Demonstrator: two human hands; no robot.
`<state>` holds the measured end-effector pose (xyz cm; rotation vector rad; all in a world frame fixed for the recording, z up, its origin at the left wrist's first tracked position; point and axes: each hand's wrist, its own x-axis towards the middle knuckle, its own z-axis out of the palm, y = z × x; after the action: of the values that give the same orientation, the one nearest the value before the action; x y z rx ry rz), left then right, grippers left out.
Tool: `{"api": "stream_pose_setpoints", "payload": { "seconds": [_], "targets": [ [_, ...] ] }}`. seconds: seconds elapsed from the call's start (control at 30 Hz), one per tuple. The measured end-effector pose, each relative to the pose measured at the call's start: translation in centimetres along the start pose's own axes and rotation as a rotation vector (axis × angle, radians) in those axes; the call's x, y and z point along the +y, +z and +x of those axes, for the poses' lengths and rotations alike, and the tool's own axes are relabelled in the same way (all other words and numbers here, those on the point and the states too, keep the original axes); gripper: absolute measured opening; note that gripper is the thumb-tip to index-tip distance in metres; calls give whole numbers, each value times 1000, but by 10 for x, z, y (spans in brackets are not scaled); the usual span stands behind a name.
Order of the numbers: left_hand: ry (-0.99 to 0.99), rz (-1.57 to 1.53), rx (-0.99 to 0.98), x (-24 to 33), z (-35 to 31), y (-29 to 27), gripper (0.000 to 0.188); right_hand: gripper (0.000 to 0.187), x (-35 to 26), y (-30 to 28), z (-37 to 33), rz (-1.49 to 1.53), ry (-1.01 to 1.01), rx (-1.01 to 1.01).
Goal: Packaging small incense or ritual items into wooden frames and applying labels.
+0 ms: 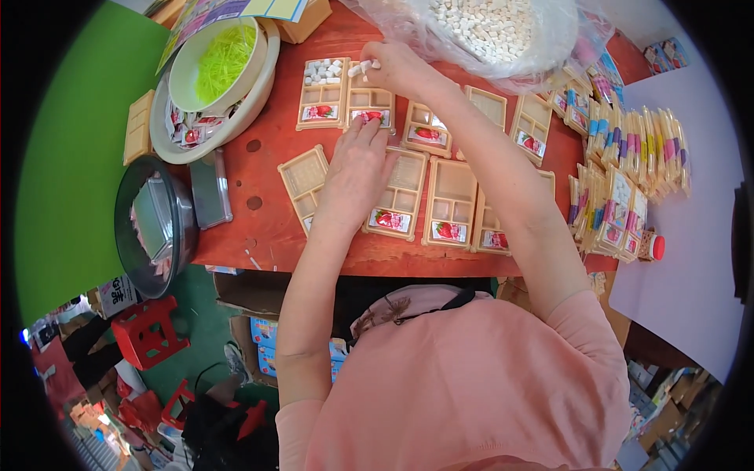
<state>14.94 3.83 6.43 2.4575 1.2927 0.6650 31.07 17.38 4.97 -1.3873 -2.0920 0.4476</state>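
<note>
Several beige compartment trays (454, 182) lie in rows, many with a small strawberry-printed packet in one compartment. My right hand (397, 69) is closed on a few small white blocks (365, 67), over the upper compartment of a tray (369, 97) in the far row. My left hand (357, 169) lies with fingers stretched out, its fingertips at the strawberry packet (371, 116) at that tray's near end. The adjoining tray on the left holds white blocks (323, 72) in its upper compartment and a strawberry packet (320, 112) below.
A plastic-lined heap of white blocks (491, 30) stands at the back. At left are a bowl of green shreds (226, 67) in a packet-filled basin (169, 145), and a dark bowl (187, 235). Stacked packed trays (636, 149) fill the right. A red stool (149, 334) stands below.
</note>
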Motion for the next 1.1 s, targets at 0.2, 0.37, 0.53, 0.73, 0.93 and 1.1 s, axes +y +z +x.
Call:
{"api": "stream_pose_setpoints", "payload": {
  "seconds": [0.2,0.37,0.53,0.73,0.93,1.1],
  "targets": [
    [-6,-8,10,-4,-5,-4,32,26,-12,-7,10,-11,40,-160],
    [24,10,36,-7,-5,-5,31,25,-3,-12,11,344,345,-206],
    [-14,-91,-16,-8,9,-13,30,24,13,-12,0,-27,173,-128],
    [20,160,220,-32,41,-1,37,28,9,-68,-3,222,351,238],
    [-5,220,106,-47,64,26,43,32,104,-103,-24,-473,474,164],
    [-30,164,11,-45,69,22,43,30,127,-99,-36,-485,445,78]
  ]
}}
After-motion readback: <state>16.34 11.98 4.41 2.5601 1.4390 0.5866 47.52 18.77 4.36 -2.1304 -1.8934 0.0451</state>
